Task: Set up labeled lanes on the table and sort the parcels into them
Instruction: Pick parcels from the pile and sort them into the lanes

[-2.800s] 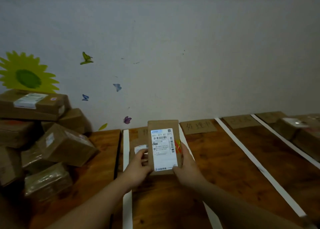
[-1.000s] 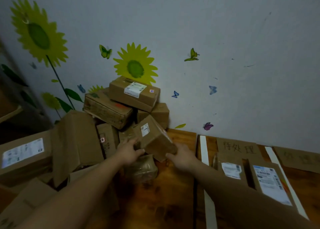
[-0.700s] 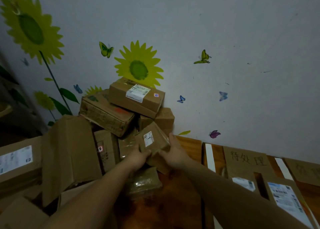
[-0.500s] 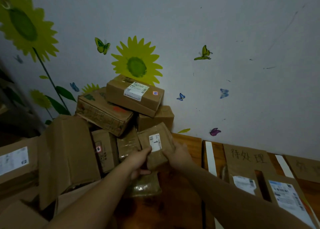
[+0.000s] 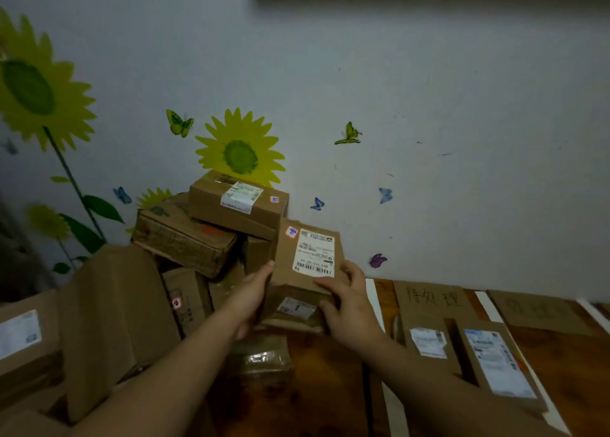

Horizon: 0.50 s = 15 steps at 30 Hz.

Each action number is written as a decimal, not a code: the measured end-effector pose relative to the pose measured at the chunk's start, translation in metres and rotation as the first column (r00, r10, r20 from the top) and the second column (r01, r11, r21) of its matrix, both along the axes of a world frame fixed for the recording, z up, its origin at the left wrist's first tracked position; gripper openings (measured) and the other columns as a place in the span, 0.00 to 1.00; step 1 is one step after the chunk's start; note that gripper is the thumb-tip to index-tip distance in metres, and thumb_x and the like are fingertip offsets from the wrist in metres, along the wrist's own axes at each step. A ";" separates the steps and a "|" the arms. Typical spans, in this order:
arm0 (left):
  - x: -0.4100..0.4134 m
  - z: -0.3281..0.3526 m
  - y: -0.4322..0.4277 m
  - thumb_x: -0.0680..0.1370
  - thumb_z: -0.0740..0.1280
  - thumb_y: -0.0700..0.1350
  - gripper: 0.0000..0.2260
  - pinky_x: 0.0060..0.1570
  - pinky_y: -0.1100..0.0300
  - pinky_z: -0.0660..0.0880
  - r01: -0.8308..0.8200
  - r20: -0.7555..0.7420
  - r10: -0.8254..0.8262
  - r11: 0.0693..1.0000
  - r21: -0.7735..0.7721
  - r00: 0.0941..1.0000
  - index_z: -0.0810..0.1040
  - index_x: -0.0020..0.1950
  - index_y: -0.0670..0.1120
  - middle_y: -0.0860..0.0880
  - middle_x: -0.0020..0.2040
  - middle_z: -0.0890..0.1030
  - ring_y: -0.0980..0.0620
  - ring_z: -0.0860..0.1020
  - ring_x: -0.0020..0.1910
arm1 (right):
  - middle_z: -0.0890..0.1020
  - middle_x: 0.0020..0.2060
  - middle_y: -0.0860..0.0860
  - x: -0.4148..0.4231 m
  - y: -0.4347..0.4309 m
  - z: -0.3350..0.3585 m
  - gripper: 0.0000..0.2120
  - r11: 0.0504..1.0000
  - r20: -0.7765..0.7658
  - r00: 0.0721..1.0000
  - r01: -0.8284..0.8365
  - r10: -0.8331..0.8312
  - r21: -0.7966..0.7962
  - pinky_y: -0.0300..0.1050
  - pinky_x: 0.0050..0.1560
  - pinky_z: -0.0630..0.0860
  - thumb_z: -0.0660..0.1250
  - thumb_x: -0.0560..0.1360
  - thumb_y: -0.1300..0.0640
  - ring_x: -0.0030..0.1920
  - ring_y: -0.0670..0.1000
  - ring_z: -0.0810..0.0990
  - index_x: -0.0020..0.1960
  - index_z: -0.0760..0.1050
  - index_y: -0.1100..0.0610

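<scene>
With left grip (image 5: 254,296) and right grip (image 5: 350,308) curled round the parcel (image 5: 284,271), held it tilted above the table (image 5: 313,390) just beside the pile (image 5: 204,235); risked a slip, or toppling the pile if swung.

The parcel (image 5: 284,265) I hold is plain brown cardboard, matt and slightly creased, with a smooth white paper label (image 5: 315,255) on its face. The pile (image 5: 185,241) is the same dull cardboard. One low packet (image 5: 260,357) is wrapped in shiny clear plastic. My table (image 5: 317,387) is reddish wood with a soft varnished sheen. The lane sign (image 5: 432,299) is raw matt cardboard, the strip (image 5: 488,306) is smooth and white, and the wall (image 5: 429,106) is matt paint.
</scene>
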<state>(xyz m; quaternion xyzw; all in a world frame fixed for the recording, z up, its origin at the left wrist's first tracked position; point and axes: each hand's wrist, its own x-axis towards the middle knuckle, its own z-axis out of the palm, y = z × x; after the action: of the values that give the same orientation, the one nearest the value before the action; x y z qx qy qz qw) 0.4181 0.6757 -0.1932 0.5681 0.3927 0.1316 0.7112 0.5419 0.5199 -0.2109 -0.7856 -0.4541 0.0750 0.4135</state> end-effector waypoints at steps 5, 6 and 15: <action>-0.018 -0.001 -0.030 0.75 0.61 0.60 0.15 0.39 0.54 0.75 0.070 -0.025 -0.069 0.998 0.007 0.997 0.73 0.59 0.57 0.46 0.54 0.79 0.45 0.78 0.50 | 0.63 0.66 0.36 -0.011 -0.037 0.009 0.23 0.993 -0.153 0.987 0.060 -0.044 0.103 0.40 0.63 0.69 0.67 0.76 0.48 0.68 0.39 0.64 0.63 0.60 0.32; -0.020 -0.001 -0.038 0.76 0.62 0.57 0.15 0.39 0.54 0.75 0.062 -0.012 -0.062 0.998 0.004 0.998 0.71 0.61 0.57 0.46 0.56 0.77 0.44 0.77 0.51 | 0.63 0.67 0.35 -0.013 -0.042 0.011 0.28 0.986 -0.206 0.975 0.109 -0.082 0.126 0.40 0.62 0.70 0.68 0.75 0.49 0.67 0.39 0.64 0.67 0.58 0.32; -0.018 0.010 -0.136 0.72 0.62 0.32 0.28 0.32 0.59 0.76 -0.001 0.113 -0.015 0.990 0.139 0.993 0.70 0.63 0.62 0.48 0.54 0.78 0.47 0.79 0.49 | 0.76 0.54 0.37 -0.002 -0.138 0.026 0.20 0.962 -0.453 0.891 0.100 0.026 0.252 0.33 0.49 0.76 0.72 0.73 0.54 0.56 0.37 0.75 0.55 0.66 0.36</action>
<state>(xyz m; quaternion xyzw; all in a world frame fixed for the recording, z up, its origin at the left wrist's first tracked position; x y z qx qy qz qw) 0.4005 0.5398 -0.1834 0.6091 0.3395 0.1884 0.6915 0.5402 0.3822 -0.1847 -0.6917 -0.3361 0.1852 0.6118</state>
